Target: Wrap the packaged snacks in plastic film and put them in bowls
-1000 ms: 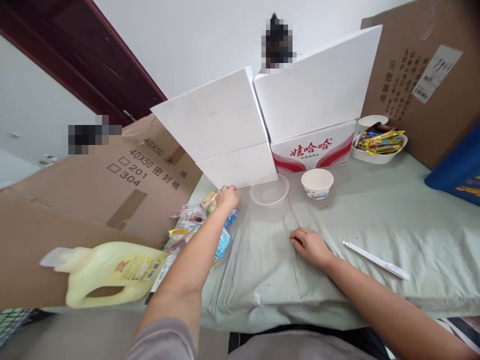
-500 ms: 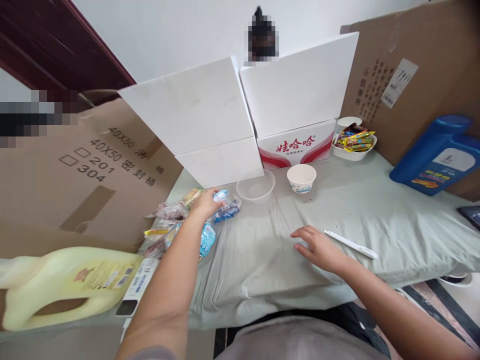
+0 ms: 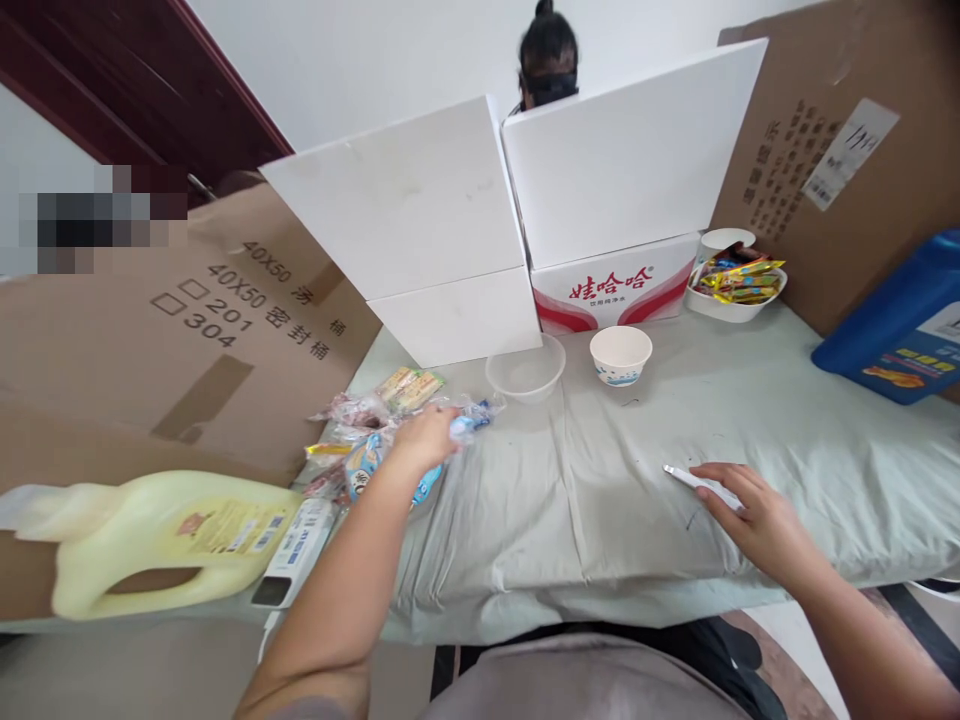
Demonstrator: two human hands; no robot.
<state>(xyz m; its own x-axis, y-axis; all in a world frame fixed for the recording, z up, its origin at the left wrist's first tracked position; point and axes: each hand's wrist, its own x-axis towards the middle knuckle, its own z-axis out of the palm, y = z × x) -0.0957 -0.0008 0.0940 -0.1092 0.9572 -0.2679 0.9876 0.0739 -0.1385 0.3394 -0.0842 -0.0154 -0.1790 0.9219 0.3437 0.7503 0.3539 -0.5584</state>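
The left hand covers part of a blue-and-clear plastic snack packet, and whether it grips, nobody can tell! Across the cloth, the right hand masks the rear of a slim white plastic tool, its hold unclear. A big blue plastic bottle runs off the right edge; the pale-yellow plastic jug's fine print is too small. White cardboard boxes hide all but a person's head, and pixels blur a patch at left.
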